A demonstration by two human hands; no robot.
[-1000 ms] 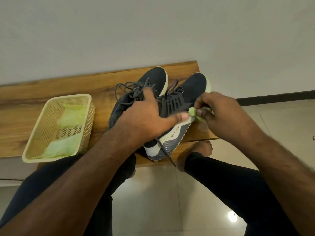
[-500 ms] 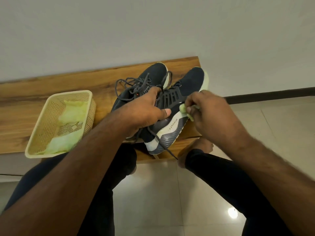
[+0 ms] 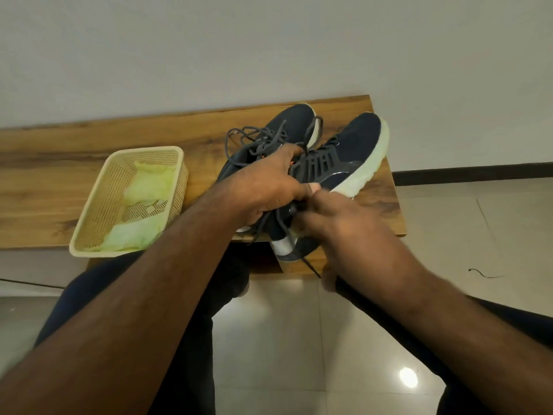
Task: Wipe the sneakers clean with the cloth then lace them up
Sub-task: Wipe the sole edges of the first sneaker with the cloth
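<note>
Since the earlier frame my right hand [image 3: 338, 232] has slid back along the shoe from mid-sole to the heel, and the pale green cloth it pinched is now hidden beneath it. That hand is blurred, so I cannot tell how its fingers lie or what they hold. My left hand [image 3: 269, 187] curls its fingers over the collar of the nearer dark navy knit sneaker [image 3: 344, 157], thumb along its side, holding it steady. This shoe has a moulded ribbed side panel, a thick, bumpy pale green-white foam sole and a grey heel patch overhanging the bench's front edge. Its twin, the second navy sneaker [image 3: 293, 121], lies just beside it, with loose grey laces [image 3: 254, 139] tangled on top. Both rest on the glossy wood-grain bench [image 3: 59, 175]. Near them sits a cream perforated plastic basket [image 3: 89, 229] holding crumpled pale green cloths [image 3: 149, 181].
</note>
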